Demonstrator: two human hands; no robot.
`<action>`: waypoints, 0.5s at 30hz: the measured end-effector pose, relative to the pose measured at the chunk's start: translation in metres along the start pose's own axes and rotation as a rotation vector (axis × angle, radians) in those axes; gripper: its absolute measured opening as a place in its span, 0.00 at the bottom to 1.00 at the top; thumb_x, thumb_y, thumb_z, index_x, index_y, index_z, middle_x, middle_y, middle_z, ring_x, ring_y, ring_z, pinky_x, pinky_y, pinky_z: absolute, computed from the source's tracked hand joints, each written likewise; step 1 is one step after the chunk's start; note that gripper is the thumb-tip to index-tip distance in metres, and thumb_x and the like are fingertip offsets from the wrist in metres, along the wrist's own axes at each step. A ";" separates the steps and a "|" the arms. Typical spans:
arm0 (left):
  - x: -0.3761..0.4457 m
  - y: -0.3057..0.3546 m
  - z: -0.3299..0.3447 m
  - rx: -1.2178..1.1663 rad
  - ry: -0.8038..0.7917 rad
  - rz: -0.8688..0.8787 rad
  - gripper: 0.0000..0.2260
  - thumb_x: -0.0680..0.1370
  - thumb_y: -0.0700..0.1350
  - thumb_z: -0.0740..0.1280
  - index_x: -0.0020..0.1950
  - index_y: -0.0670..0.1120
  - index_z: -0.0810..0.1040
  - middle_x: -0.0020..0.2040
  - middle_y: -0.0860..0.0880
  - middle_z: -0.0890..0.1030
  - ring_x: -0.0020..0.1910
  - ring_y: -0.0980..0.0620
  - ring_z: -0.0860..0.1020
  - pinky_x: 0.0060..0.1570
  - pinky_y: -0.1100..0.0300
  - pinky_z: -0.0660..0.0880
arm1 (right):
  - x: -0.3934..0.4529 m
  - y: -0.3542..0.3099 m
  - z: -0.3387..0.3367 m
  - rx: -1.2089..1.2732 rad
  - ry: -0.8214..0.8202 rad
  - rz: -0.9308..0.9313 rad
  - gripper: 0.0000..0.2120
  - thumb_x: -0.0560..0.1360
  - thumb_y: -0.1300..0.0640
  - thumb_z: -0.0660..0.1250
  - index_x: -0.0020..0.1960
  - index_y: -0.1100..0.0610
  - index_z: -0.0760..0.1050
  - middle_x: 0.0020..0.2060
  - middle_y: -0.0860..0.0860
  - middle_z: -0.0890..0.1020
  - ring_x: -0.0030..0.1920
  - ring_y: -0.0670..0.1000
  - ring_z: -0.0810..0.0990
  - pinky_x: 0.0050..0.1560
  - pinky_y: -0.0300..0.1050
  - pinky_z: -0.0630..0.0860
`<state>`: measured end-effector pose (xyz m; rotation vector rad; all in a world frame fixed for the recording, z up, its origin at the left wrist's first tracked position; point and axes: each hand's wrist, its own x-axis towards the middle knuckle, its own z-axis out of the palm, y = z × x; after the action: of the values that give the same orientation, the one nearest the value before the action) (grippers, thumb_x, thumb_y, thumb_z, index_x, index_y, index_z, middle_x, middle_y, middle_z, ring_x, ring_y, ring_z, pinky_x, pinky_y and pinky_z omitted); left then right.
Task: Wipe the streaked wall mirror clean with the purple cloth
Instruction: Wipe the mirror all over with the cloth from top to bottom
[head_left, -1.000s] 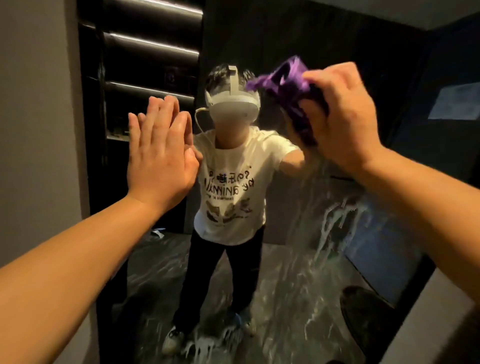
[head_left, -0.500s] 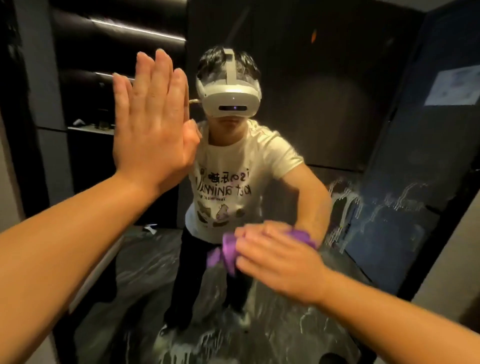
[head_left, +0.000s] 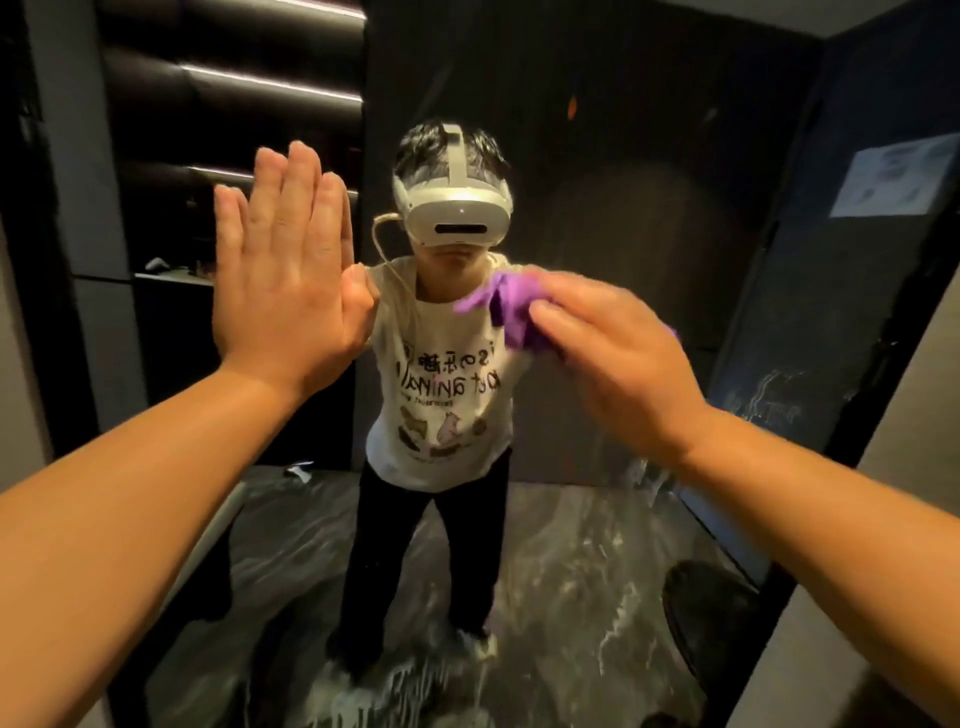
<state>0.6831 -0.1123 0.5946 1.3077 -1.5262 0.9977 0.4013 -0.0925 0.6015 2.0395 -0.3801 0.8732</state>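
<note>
The purple cloth (head_left: 511, 314) is bunched under the right hand (head_left: 621, 364), pressed against the wall mirror (head_left: 623, 208) at about the chest height of the reflected person; a crumpled fold sticks out to the left of the fingertips and a small corner shows past the far side of the hand; the right hand lies over the cloth with its fingers bent down onto it, blurred, so how tightly they grip cannot be told; the right forearm runs in from the lower right corner. The left hand (head_left: 288, 280) is flat on the glass to the left, fingers straight and close together pointing up, thumb out to the right, holding nothing; its forearm comes in from the lower left. In the mirror, white streaks (head_left: 405, 680) run down the lower part of the glass, with more streaks at the right edge; the reflection shows a person in a white headset (head_left: 454, 221), a white printed T-shirt (head_left: 441, 395) and dark trousers, standing on a dark marbled floor; behind, dark wall panels with light strips (head_left: 270, 85) at the upper left and a pale sheet (head_left: 891, 176) on a dark panel at the upper right.
</note>
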 end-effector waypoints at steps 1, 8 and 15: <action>0.000 0.000 0.000 0.000 -0.006 -0.001 0.31 0.78 0.53 0.48 0.79 0.40 0.51 0.80 0.40 0.48 0.79 0.41 0.45 0.76 0.42 0.41 | 0.028 0.029 -0.014 -0.112 0.072 0.032 0.14 0.85 0.59 0.54 0.60 0.57 0.78 0.55 0.50 0.80 0.57 0.50 0.78 0.58 0.47 0.74; -0.001 -0.001 0.003 -0.012 0.016 0.011 0.31 0.79 0.52 0.48 0.79 0.39 0.53 0.80 0.39 0.50 0.79 0.41 0.46 0.76 0.41 0.42 | 0.068 0.086 -0.008 -0.226 0.276 0.323 0.16 0.82 0.62 0.61 0.68 0.66 0.69 0.65 0.68 0.73 0.68 0.66 0.71 0.74 0.46 0.63; -0.001 0.003 0.002 -0.012 0.029 -0.005 0.30 0.78 0.49 0.50 0.78 0.39 0.52 0.80 0.38 0.49 0.79 0.40 0.46 0.76 0.40 0.43 | -0.115 -0.043 0.045 -0.149 -0.110 -0.105 0.19 0.80 0.64 0.64 0.71 0.59 0.71 0.71 0.59 0.70 0.72 0.59 0.68 0.70 0.61 0.68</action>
<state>0.6802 -0.1137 0.5929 1.2832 -1.5044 0.9988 0.3636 -0.1105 0.4780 1.9556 -0.3831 0.6518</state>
